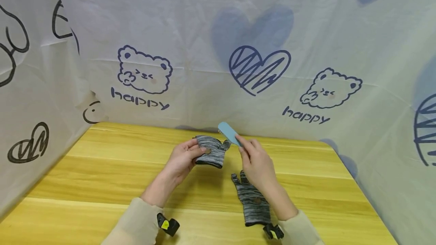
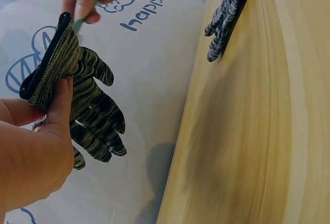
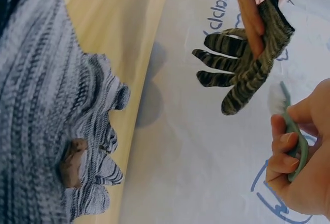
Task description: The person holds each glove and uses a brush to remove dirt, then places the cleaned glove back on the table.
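Note:
My left hand (image 1: 184, 158) pinches a grey-and-black striped knit glove (image 1: 211, 148) near its dark cuff and holds it above the table, thumb beside a small brown patch on it. In the left wrist view the fingers of this glove (image 2: 95, 110) hang down. A light blue brush (image 1: 228, 133) with short bristles is gripped by its handle in my right hand (image 1: 259, 162), its head close to the glove's thumb. Below the right hand a second matching glove (image 1: 250, 203) lies on the table, with a brown patch (image 3: 75, 163) on it and partly covered by my forearm.
The wooden table (image 1: 112, 169) has a yellow striped grain. A white cloth (image 1: 190, 86) printed with hearts, bears and writing hangs behind it and at both sides. Each wrist wears a black camera mount (image 1: 168, 225).

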`<state>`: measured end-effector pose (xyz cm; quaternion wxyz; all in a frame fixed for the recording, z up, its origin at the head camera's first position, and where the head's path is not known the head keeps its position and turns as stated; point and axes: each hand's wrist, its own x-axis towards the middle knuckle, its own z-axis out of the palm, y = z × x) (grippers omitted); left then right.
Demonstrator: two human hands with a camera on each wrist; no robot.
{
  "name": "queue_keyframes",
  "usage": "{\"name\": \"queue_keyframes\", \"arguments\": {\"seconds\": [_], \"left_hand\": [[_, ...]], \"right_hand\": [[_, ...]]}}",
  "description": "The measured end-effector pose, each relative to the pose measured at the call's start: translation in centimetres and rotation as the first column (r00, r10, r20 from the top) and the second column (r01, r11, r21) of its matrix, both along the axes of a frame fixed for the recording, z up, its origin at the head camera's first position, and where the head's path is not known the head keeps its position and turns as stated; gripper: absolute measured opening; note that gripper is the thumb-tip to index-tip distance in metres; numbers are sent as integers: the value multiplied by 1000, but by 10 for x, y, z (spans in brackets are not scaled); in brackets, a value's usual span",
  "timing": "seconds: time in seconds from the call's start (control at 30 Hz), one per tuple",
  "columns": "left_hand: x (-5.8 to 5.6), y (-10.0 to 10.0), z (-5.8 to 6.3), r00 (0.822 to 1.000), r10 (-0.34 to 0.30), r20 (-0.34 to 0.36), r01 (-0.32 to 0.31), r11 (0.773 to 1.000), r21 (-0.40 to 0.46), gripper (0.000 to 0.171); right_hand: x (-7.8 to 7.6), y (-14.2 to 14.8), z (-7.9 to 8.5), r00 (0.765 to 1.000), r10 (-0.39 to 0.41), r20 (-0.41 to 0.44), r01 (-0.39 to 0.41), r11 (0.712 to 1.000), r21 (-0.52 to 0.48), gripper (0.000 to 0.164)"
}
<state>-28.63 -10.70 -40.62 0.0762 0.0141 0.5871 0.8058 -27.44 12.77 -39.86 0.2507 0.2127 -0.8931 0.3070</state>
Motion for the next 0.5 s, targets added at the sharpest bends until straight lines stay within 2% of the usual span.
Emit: {"name": "queue_keyframes", "arguments": {"seconds": [0.13, 0.33, 0.5], "left_hand": [[0, 1, 0, 1000, 16, 1, -16, 1000, 0, 59], [-1, 1, -1, 1000, 28, 4, -28, 1000, 2, 53], [0, 1, 0, 1000, 19, 4, -19, 1000, 8, 52]], "right_hand": [[1, 0, 0, 999, 54, 0, -54, 998, -32, 39], [1, -2, -4, 991, 129, -43, -129, 992, 10, 35], [2, -2, -6, 990, 134, -36, -133, 991, 32, 35]]}}
